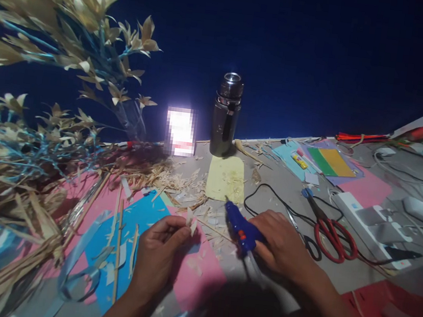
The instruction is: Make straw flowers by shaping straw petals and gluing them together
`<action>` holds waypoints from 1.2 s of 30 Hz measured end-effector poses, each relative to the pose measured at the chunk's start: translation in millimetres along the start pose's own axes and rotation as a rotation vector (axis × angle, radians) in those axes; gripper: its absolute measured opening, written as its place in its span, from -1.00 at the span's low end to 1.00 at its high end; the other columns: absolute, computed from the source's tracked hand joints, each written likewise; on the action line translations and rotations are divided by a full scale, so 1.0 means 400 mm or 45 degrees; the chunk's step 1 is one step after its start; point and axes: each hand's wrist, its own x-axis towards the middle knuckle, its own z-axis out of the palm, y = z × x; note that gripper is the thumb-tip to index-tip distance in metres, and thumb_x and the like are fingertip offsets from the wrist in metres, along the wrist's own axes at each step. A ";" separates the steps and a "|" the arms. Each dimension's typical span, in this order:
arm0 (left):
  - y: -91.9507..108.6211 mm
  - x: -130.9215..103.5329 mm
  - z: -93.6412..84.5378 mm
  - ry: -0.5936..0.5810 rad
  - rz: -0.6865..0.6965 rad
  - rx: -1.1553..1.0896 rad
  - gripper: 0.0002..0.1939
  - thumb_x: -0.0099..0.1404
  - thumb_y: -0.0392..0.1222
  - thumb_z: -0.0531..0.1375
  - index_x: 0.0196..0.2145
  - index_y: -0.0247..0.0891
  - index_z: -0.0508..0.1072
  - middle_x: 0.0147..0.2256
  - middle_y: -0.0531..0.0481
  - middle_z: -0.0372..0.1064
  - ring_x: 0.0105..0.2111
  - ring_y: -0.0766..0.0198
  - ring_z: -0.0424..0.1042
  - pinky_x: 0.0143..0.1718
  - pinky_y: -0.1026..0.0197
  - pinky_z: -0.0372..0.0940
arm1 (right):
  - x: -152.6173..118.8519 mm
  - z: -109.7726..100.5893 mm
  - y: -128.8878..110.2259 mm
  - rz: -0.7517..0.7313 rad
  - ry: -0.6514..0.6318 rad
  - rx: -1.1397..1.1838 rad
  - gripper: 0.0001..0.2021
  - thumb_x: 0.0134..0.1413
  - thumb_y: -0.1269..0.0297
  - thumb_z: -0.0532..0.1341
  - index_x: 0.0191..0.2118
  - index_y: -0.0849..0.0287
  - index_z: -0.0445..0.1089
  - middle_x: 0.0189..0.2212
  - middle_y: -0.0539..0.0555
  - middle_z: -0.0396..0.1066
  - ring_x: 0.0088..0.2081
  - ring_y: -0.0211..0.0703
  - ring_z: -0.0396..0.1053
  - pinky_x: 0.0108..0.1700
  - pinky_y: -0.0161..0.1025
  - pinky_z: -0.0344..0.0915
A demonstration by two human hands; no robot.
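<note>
Between the thumb and fingers of my left hand (165, 240) is a small pale dried petal piece (190, 223), held above pink and blue paper. My right hand (276, 243) is wrapped round a blue glue gun (243, 232), whose nozzle points away from me toward a yellow sheet (226, 178) spotted with glue. A gap separates the nozzle from the petal piece. Pale scraps (185, 181) lie scattered beyond my left hand.
A dark flask (226, 116) stands at the back beside a bright screen (181, 131). Dried flowers (77, 29) rise at the left. Red-handled scissors (334, 239), a black cable and a white power strip (372, 227) lie right. Coloured papers (330, 162) are behind them.
</note>
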 end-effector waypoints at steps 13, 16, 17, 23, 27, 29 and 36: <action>0.000 -0.007 0.015 0.007 -0.095 -0.136 -0.77 -0.03 -0.21 0.49 -0.42 -0.25 0.55 -0.54 0.08 0.49 -0.53 0.28 0.49 -0.43 0.24 0.40 | 0.006 -0.008 0.130 0.253 -0.095 -0.207 -0.54 0.10 0.50 0.22 0.15 0.23 0.42 0.02 0.29 0.44 0.02 0.16 0.36 0.09 0.07 0.30; -0.012 -0.005 0.012 -0.012 -0.150 -0.245 -0.77 0.00 -0.22 0.50 -0.41 -0.25 0.55 -0.55 0.10 0.49 -0.52 0.31 0.48 -0.39 0.26 0.40 | 0.020 -0.009 0.039 0.265 0.200 -0.157 -0.61 0.14 0.50 0.19 0.10 0.22 0.44 0.07 0.36 0.44 0.04 0.25 0.37 0.08 0.19 0.31; -0.015 -0.005 0.012 -0.028 -0.165 -0.273 -0.77 0.01 -0.23 0.51 -0.40 -0.24 0.55 -0.54 0.09 0.50 -0.51 0.32 0.48 -0.38 0.28 0.39 | 0.029 -0.003 -0.007 0.240 0.334 -0.053 -0.72 0.21 0.46 0.19 0.02 0.20 0.47 0.00 0.33 0.49 0.01 0.21 0.40 0.07 0.16 0.33; -0.009 -0.017 0.019 -0.120 -0.257 -0.421 -0.73 -0.04 -0.24 0.54 -0.41 -0.24 0.56 -0.50 0.08 0.55 -0.49 0.35 0.49 -0.37 0.33 0.38 | 0.126 0.085 -0.264 0.298 0.540 0.839 -0.94 0.13 0.30 0.30 -0.27 0.12 0.48 -0.43 0.01 0.46 -0.50 -0.22 0.38 -0.47 -0.31 0.32; 0.001 -0.020 0.017 -0.102 -0.259 -0.472 -0.71 -0.07 -0.24 0.56 -0.43 -0.26 0.55 -0.53 0.08 0.54 -0.50 0.35 0.49 -0.35 0.33 0.39 | 0.164 0.122 -0.296 0.308 0.581 0.878 -0.95 0.14 0.35 0.28 -0.30 0.15 0.50 -0.39 0.05 0.46 -0.48 -0.24 0.36 -0.44 -0.31 0.32; 0.002 -0.020 0.014 -0.090 -0.251 -0.474 -0.71 -0.07 -0.24 0.56 -0.43 -0.27 0.56 -0.52 0.06 0.55 -0.48 0.35 0.50 -0.34 0.32 0.40 | 0.169 0.127 -0.291 0.333 0.571 0.880 -0.93 0.16 0.35 0.27 -0.27 0.16 0.53 -0.40 0.05 0.44 -0.47 -0.23 0.37 -0.43 -0.31 0.33; 0.003 -0.021 0.013 -0.042 -0.240 -0.518 -0.68 -0.14 -0.24 0.58 -0.44 -0.27 0.57 -0.54 0.05 0.55 -0.50 0.32 0.51 -0.35 0.32 0.41 | 0.165 0.128 -0.296 0.317 0.574 0.832 -0.91 0.20 0.40 0.25 -0.21 0.17 0.51 -0.35 0.05 0.46 -0.48 -0.28 0.36 -0.43 -0.34 0.32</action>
